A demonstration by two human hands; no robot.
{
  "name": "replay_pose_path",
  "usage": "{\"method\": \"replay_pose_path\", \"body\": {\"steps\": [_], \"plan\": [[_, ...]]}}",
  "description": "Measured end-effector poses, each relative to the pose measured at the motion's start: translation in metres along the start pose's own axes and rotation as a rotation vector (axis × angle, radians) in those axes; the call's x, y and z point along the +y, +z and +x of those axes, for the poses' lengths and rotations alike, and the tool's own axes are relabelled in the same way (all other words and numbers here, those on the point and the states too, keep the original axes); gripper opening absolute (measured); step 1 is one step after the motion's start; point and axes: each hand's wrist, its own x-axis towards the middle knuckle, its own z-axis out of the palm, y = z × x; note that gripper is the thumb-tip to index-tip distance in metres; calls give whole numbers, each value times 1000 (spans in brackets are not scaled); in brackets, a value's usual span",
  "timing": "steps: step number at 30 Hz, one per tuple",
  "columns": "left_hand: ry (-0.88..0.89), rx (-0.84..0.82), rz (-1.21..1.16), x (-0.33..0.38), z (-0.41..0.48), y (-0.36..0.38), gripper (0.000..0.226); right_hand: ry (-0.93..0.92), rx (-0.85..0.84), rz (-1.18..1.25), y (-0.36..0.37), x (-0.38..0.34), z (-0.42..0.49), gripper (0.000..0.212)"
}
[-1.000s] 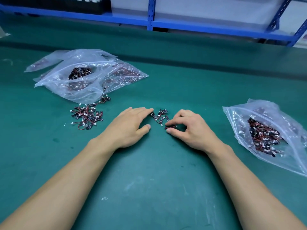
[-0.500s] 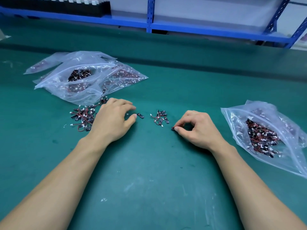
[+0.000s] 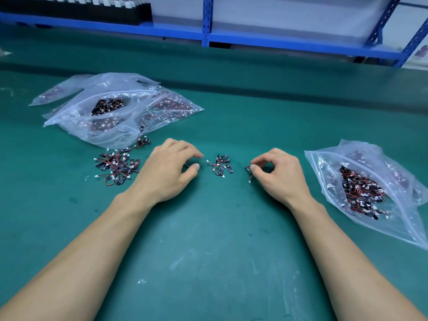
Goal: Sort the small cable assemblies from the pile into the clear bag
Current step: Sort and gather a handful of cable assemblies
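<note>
On the green desk [image 3: 208, 239], my left hand [image 3: 170, 169] has slid right since half a second ago, away from the pile [image 3: 118, 166] and toward the small heap [image 3: 221, 165]. It now covers the loose piece that lay by its fingertip. My right hand [image 3: 278, 173] has lifted slightly. Its grip is a tight pinch, thumb and forefinger closed on one cable piece [image 3: 249, 169], the white plug hanging down. The left grip is half curled, and I cannot tell whether it holds anything. The clear bag [image 3: 328, 165] lies just right of my right hand, with cables inside.
</note>
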Motion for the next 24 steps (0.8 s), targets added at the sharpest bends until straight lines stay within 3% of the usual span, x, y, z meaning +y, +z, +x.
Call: {"method": "replay_pose_path", "body": {"steps": [3,8,13,24], "plan": [[62,-140,-7,12,7,6,53,-55,-4,-28,1,-5,-2,28],[52,-278,77,12,6,21,60,-317,-127,-186,7,-25,-8,46],[28,-223,25,4,4,19,48,-403,-287,-295,15,-26,-10,42],[-29,-131,15,-11,-1,5,40,-316,-111,-180,9,-17,-9,9]]}}
